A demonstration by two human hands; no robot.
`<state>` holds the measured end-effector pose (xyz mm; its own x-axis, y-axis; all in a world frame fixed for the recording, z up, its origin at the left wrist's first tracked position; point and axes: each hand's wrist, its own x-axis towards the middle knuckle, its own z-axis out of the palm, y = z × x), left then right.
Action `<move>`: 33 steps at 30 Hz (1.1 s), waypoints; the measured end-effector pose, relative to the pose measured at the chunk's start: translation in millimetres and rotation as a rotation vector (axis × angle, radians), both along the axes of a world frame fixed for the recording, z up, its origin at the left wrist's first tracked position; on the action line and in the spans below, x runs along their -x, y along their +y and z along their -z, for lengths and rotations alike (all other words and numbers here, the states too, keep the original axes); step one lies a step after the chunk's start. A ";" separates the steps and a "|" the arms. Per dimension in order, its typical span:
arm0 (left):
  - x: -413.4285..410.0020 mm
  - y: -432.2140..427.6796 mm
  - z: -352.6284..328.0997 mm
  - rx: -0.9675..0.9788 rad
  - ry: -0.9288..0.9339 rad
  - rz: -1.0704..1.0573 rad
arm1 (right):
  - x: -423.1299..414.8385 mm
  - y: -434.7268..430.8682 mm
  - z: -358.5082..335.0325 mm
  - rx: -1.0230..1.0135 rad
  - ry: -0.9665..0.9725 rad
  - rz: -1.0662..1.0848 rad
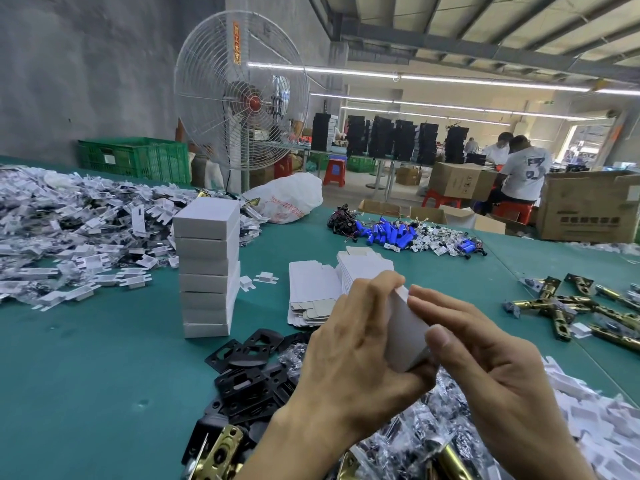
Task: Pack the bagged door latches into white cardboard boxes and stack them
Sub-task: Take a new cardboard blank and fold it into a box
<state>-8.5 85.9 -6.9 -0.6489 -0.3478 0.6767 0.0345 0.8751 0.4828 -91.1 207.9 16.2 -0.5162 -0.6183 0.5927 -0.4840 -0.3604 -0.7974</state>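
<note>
Near centre, above the green surface, a small white cardboard box is gripped by the left hand and pinched by the right hand. Farther left stands a stack of white boxes; flat box blanks lie beyond.

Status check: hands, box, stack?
Left hand and right hand both grip one white box, off the table. Stack of boxes upright to the left. Path to it looks clear.
</note>
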 end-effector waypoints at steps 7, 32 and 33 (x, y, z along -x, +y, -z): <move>-0.1 0.0 -2.4 0.016 0.017 -0.038 | 0.5 -0.6 4.5 -0.033 -0.064 -0.013; -1.7 -8.7 -17.7 -0.727 0.059 0.060 | 11.6 4.7 5.7 0.152 -0.068 0.328; -1.1 -10.1 -19.9 -0.960 -0.073 0.148 | 8.2 2.4 6.9 0.155 -0.023 0.277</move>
<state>-7.4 75.8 12.9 -0.7592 -0.6425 0.1042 0.0543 0.0970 0.9938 -99.3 210.4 9.3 -0.6666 -0.3551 0.6554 -0.5635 -0.3355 -0.7549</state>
